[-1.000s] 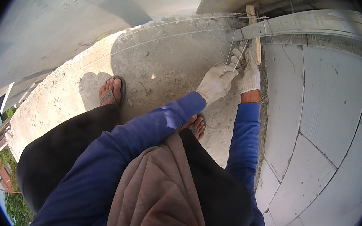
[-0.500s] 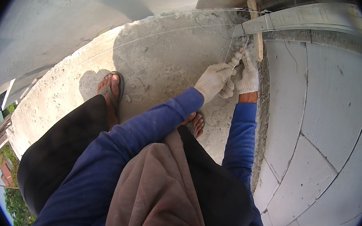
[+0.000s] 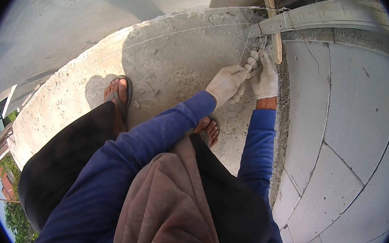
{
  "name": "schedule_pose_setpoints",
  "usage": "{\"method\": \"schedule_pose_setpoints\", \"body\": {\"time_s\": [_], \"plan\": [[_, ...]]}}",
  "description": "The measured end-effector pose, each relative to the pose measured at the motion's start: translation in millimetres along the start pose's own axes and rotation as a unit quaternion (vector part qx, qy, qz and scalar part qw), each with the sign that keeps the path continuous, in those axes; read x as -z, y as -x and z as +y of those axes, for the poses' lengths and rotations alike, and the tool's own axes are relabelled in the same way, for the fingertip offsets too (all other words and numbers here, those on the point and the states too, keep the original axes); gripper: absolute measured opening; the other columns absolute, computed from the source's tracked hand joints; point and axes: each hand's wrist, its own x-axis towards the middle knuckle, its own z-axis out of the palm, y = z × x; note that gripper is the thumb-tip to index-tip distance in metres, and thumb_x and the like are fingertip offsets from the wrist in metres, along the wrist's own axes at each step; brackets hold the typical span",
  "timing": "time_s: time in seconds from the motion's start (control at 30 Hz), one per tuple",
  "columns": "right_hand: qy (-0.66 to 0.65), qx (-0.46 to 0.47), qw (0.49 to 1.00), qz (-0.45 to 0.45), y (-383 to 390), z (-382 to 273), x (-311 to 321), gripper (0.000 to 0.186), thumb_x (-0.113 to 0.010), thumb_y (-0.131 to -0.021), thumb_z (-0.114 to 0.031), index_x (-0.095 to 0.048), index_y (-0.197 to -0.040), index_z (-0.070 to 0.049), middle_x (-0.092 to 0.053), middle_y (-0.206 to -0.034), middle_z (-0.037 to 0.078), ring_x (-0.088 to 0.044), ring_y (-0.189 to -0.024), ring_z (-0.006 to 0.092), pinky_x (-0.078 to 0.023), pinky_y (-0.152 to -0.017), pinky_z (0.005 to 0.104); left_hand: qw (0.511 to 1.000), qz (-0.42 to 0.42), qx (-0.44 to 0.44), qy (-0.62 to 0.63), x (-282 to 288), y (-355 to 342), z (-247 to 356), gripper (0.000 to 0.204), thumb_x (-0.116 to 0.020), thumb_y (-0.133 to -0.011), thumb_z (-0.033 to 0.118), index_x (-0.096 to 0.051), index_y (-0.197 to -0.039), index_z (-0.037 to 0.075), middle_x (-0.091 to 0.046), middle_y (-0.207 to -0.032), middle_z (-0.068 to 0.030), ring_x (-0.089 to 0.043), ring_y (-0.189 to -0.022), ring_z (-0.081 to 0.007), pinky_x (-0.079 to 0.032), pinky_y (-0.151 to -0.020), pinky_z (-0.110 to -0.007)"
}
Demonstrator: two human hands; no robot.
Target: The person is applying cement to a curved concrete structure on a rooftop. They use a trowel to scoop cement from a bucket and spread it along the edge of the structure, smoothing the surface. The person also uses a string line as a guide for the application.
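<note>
Both my hands wear off-white knitted gloves and are close together, low over the rough concrete floor. My left hand [image 3: 226,84] has its fingers closed on a thin white string [image 3: 245,46]. Beside it, my right hand [image 3: 266,79] is bent with its fingertips pinched on the string, partly hiding it. From my hands the string runs up toward the end of a long pale bar [image 3: 331,18]. A narrow wooden strip [image 3: 277,49] crosses under that bar, just beyond my right hand's fingers.
A wall of pale grey blocks [image 3: 350,108] rises along the right. Another long string [image 3: 165,35] stretches leftward over the concrete floor [image 3: 162,62]. At the upper left is a smooth grey wall [image 3: 73,21]. My sandalled feet [image 3: 118,94] stand on the concrete.
My left hand has shifted slightly left, a little apart from the right, and the string from it slants more. My right hand stays nearly in place, its fingers closer in.
</note>
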Motion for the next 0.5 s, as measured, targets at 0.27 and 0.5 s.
{"method": "schedule_pose_setpoints", "body": {"time_s": [0.27,0.5], "plan": [[-0.053,-0.011,0.997,-0.052,-7,-7,-4,0.021,-0.047,-0.109,-0.02,-0.063,-0.118,-0.01,-0.03,-0.063,-0.006,-0.025,-0.049,0.0081,-0.022,-0.044,0.0259,0.995,0.027,-0.03,-0.088,-15,-1,4,0.033,-0.056,-0.106,0.03,-0.066,-0.119,0.002,-0.063,-0.074,-0.0043,-0.057,-0.055,-0.0128,-0.048,-0.051,-0.03],[0.15,0.026,0.985,0.076,-9,-8,-23,0.022,-0.051,-0.107,-0.02,-0.067,-0.12,-0.013,-0.038,-0.064,-0.006,-0.028,-0.048,0.0067,-0.021,-0.043,0.0266,0.935,0.255,-0.246,-0.017,32,-3,9,0.038,-0.057,-0.105,0.03,-0.066,-0.123,-0.002,-0.068,-0.084,-0.0092,-0.063,-0.064,-0.0156,-0.053,-0.055,-0.032]]}}
